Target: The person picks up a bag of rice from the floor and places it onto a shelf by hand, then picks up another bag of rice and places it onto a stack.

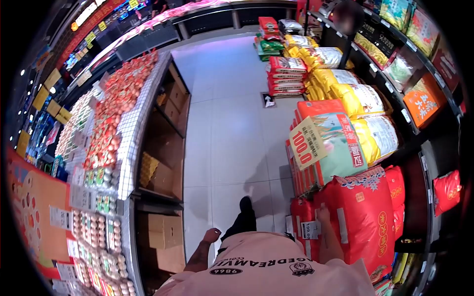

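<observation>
On the left, my left hand [212, 235] hangs beside my body over the aisle floor, its fingers loosely curled and too small to read clearly. On the right, my right hand [323, 214] is at the edge of a large red bag [363, 212], just above a white price tag [310, 230]. Whether its fingers grip anything is unclear. Beyond it, a green and orange bag [340, 143] lies on a stack, with a yellow "100.0" price card [308, 143] at its front.
At left runs a long display with egg cartons [89, 229] and red-netted packs [116, 98], cardboard boxes [163, 232] beneath. Yellow bags [353, 93] and red bags [286, 76] are stacked at right before a dark shelf [419, 54]. Tiled floor [224, 138] lies between; a person [159, 7] stands far off.
</observation>
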Demonstrator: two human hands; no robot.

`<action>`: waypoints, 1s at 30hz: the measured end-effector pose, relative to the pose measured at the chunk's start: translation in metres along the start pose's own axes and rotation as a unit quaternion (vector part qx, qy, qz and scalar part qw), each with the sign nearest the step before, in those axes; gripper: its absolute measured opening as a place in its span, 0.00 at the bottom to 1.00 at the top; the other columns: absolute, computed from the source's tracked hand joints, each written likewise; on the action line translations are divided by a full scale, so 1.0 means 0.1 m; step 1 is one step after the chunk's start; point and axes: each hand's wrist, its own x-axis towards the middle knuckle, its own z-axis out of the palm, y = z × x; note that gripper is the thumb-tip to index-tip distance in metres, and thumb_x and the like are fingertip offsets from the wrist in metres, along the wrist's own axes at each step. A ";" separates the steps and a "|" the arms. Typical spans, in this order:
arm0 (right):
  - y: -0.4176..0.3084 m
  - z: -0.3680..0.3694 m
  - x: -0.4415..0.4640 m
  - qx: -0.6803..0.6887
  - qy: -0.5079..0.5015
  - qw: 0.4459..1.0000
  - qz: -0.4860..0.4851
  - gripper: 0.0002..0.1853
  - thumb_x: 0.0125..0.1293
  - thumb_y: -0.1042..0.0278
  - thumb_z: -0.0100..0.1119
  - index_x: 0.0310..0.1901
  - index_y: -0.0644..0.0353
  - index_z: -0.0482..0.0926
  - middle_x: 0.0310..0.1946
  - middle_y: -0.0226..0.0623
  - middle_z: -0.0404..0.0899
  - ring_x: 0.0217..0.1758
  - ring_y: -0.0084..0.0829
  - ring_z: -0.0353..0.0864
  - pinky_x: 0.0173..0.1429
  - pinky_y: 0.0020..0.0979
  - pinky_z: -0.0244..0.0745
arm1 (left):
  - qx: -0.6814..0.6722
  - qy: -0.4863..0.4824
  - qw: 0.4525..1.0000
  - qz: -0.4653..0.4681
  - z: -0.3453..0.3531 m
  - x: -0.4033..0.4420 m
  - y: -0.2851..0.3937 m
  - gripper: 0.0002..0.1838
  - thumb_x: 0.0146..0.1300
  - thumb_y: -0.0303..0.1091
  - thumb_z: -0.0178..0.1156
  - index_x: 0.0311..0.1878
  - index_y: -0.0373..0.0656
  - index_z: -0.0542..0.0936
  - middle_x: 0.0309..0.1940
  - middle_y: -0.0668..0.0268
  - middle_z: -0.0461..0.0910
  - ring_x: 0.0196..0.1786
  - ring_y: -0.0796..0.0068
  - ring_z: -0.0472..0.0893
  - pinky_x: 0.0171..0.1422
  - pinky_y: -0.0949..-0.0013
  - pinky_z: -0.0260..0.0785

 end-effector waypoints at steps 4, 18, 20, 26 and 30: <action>0.95 -0.17 -0.48 -0.297 -0.054 0.943 -0.138 0.13 0.56 0.60 0.50 0.26 0.61 0.77 0.19 0.46 0.76 0.21 0.42 0.77 0.24 0.41 0.72 | 0.232 -0.104 0.960 0.115 -0.68 1.35 0.24 0.19 0.55 0.46 0.48 0.38 0.42 0.81 0.42 0.53 0.78 0.47 0.53 0.76 0.54 0.57 0.67; -1.70 0.94 0.91 -0.222 -0.208 0.950 -0.074 0.15 0.52 0.57 0.55 0.31 0.60 0.80 0.29 0.50 0.79 0.36 0.46 0.79 0.41 0.41 0.74 | 0.016 0.087 0.990 0.108 -2.46 3.03 1.79 0.14 0.55 0.41 0.52 0.38 0.43 0.79 0.38 0.56 0.79 0.44 0.56 0.77 0.50 0.61 0.69; -2.12 1.00 1.64 -0.140 -0.226 0.964 -0.008 0.16 0.52 0.57 0.56 0.35 0.62 0.80 0.30 0.50 0.80 0.37 0.45 0.80 0.43 0.41 0.74 | 0.028 0.077 0.993 0.082 -2.37 3.01 1.64 0.16 0.54 0.43 0.52 0.39 0.43 0.79 0.39 0.56 0.79 0.44 0.54 0.77 0.51 0.59 0.69; -3.61 1.06 3.38 -0.108 -0.175 0.966 -0.160 0.18 0.51 0.56 0.56 0.36 0.62 0.80 0.33 0.50 0.79 0.40 0.45 0.79 0.47 0.39 0.73 | 0.126 -0.020 0.990 -0.057 -2.00 2.75 1.04 0.20 0.52 0.45 0.48 0.31 0.38 0.80 0.37 0.49 0.78 0.45 0.51 0.76 0.52 0.56 0.68; -4.42 1.33 4.33 -0.054 -0.220 0.942 -0.249 0.18 0.52 0.56 0.56 0.38 0.63 0.79 0.36 0.51 0.78 0.42 0.48 0.78 0.48 0.40 0.72 | 0.092 -0.111 0.983 -0.117 -2.02 2.66 1.08 0.12 0.53 0.40 0.52 0.26 0.43 0.79 0.29 0.62 0.80 0.26 0.62 0.80 0.34 0.62 0.73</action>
